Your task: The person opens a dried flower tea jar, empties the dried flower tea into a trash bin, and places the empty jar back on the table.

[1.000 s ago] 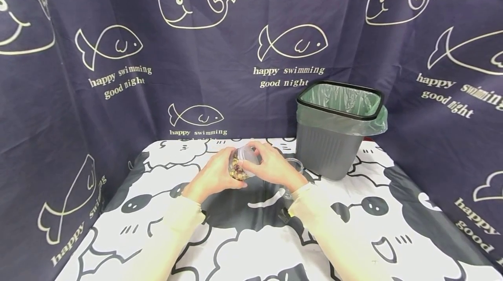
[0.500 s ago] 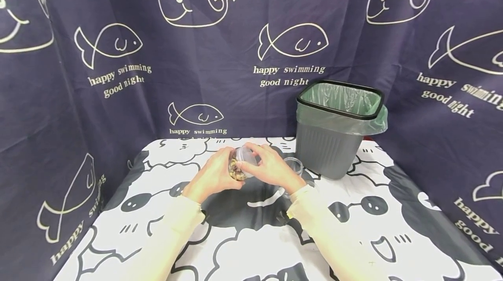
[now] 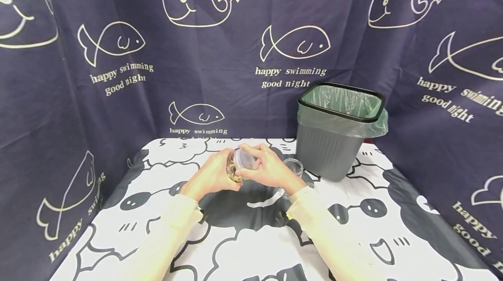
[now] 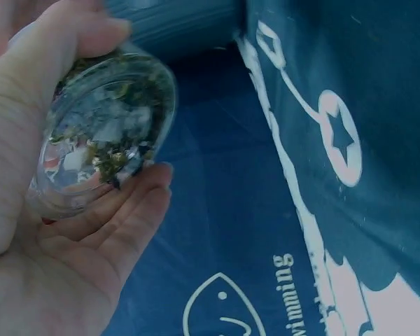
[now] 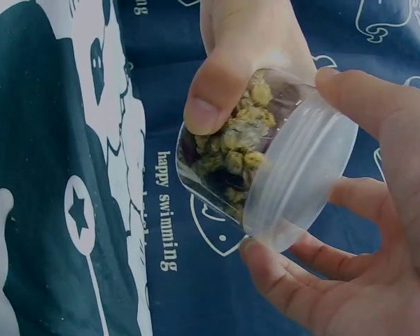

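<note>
A small clear plastic jar (image 5: 231, 161) of dried yellowish flower buds and darker bits is held tilted over the middle of the table. My left hand (image 3: 210, 176) grips its body, thumb across the side in the right wrist view. The jar's translucent lid (image 5: 304, 175) sits on the mouth, and my right hand (image 3: 271, 168) holds it by the edge with spread, bent fingers. In the left wrist view the round jar bottom (image 4: 108, 136) faces the camera, buds showing through it.
Behind my right wrist, an uncovered clear container (image 3: 294, 166) stands on the cartoon-print tablecloth (image 3: 251, 250), partly hidden by the hand. At the back right rises a grey trash bin (image 3: 328, 152) with a green liner (image 3: 342, 97). A dark blue printed curtain (image 3: 235, 76) encloses the table.
The lid's top has turned more toward the head camera, and the right fingers have shifted around its edge. Both hands have drifted slightly left, still on the jar and lid.
</note>
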`<state>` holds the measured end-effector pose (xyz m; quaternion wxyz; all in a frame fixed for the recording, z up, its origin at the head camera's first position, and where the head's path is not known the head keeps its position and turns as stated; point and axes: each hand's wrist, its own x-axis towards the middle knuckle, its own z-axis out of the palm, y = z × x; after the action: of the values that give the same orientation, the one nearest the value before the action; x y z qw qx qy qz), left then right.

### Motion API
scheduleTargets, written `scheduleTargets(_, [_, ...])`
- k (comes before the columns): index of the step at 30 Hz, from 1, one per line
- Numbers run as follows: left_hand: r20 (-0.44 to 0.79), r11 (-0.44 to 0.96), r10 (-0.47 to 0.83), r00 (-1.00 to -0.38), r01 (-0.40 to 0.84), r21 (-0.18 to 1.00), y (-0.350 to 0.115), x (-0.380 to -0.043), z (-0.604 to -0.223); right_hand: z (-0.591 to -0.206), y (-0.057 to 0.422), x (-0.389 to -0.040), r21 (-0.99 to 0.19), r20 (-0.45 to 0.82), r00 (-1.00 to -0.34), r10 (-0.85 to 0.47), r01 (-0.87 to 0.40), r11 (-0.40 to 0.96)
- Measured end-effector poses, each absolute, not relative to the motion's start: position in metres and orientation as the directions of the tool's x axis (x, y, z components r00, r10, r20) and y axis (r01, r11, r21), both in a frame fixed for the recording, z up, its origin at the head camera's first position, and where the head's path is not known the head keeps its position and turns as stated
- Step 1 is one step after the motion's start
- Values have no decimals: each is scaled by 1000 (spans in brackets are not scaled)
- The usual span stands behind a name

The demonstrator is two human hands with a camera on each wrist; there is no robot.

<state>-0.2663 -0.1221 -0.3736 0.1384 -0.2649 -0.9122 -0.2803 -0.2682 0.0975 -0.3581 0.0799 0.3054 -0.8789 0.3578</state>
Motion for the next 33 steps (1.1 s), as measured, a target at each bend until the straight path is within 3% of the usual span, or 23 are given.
scheduleTargets(17, [424, 689, 412, -807, 580, 434, -125, -269, -361, -346, 101, -268, -566, 368, -760, -535, -640, 520])
scheduleTargets(33, [441, 714, 385, -811, 564, 414, -122, -260, -361, -348, 96, -264, -591, 350, -843, -407, -536, 603])
